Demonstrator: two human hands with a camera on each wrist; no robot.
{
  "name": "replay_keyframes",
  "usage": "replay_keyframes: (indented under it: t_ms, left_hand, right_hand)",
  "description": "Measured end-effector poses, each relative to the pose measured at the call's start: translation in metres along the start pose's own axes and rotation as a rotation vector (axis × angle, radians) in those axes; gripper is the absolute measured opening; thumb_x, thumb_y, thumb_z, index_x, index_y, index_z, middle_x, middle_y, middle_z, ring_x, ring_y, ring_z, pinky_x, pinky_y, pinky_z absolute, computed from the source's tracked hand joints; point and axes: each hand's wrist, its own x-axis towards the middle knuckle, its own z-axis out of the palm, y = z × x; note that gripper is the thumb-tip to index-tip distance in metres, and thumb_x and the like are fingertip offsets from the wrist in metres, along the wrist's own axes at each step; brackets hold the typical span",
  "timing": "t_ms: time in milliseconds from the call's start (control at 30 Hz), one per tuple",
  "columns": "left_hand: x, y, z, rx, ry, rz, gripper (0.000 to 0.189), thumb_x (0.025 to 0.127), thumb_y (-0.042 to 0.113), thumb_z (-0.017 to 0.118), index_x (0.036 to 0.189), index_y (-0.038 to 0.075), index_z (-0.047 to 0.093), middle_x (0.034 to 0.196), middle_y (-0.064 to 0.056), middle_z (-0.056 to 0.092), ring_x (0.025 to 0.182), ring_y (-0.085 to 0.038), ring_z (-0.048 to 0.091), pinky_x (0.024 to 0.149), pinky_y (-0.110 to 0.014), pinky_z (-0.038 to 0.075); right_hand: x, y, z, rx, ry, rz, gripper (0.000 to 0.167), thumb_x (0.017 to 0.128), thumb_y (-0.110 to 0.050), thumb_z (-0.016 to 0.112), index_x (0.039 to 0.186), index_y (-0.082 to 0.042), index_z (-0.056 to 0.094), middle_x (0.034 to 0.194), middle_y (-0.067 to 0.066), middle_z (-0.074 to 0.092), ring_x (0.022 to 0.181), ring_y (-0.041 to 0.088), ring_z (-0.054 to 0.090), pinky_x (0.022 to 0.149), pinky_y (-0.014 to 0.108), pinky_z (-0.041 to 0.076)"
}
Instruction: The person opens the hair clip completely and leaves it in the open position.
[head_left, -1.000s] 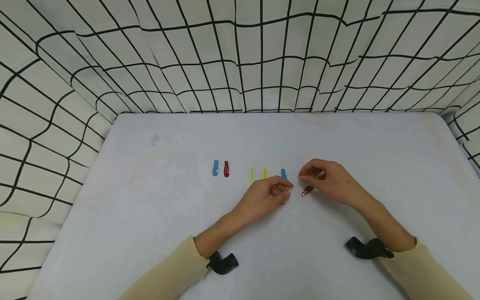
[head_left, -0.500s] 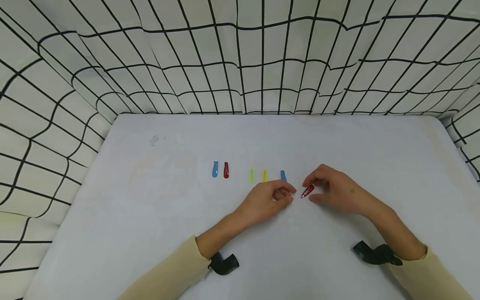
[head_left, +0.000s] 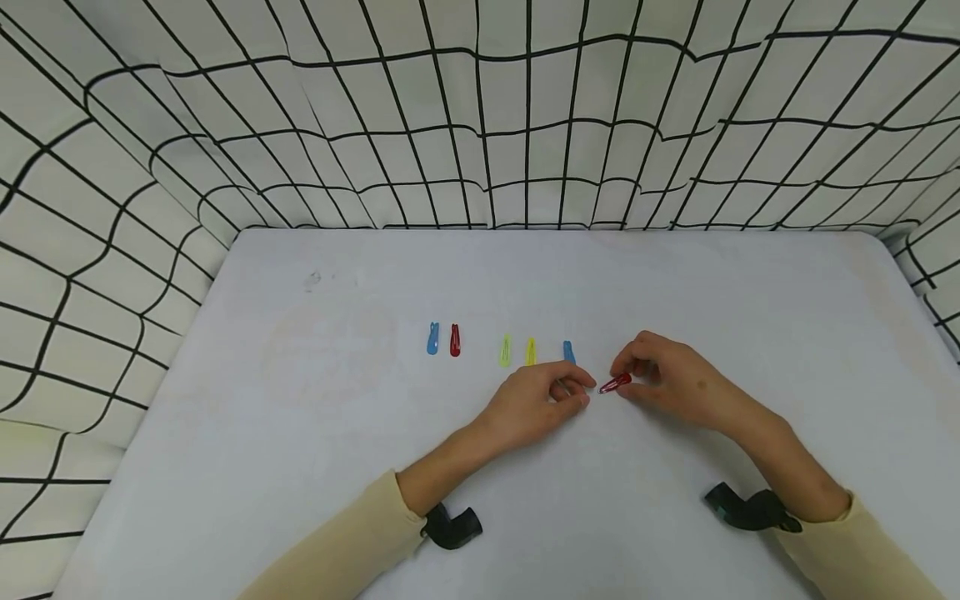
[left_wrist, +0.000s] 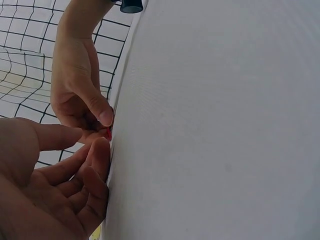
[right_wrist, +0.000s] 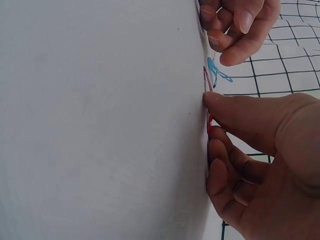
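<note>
A dark red snap hair clip (head_left: 616, 383) lies slanted on the white table, between the thumb and fingers of my right hand (head_left: 671, 381), which pinches it. In the right wrist view, the right thumb (right_wrist: 240, 110) presses along the clip (right_wrist: 210, 123) from one side, with the fingertips on the other. My left hand (head_left: 528, 404) rests just left of the clip, fingers loosely curled, holding nothing. Its fingertips are close to the clip's narrow end. Beyond the left hand, a blue hair clip (head_left: 569, 350) is partly hidden by the fingers.
Further left stand a yellow clip (head_left: 531, 351), a light green clip (head_left: 505, 350), a red clip (head_left: 455, 340) and another blue clip (head_left: 433, 338), in a rough row. A white curtain with black grid lines (head_left: 495, 125) borders the table's (head_left: 300, 467) far edge.
The right hand drew back from the red clip, then its thumb and fingers closed on it again. The clip has turned flatter, its narrow end slightly further left. The left hand shifted slightly right.
</note>
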Motion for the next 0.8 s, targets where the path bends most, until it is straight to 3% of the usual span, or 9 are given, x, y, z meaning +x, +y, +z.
replay_keyframes:
  t_ms: [800]
  left_hand:
    - [0.0011,0.0029,-0.0003,0.030,-0.002,-0.024,0.023,0.101,0.016,0.067,0.123,0.014,0.072,0.101,0.001,0.076,0.080,-0.007,0.063,0.069,-0.019,0.045]
  right_hand:
    - [0.0017,-0.0064,0.0032,-0.078,0.016,0.017,0.015,0.089,-0.013,0.083,0.095,-0.022,0.073,0.093,-0.009,0.063,0.086,0.008,0.060,0.078,0.025,0.053]
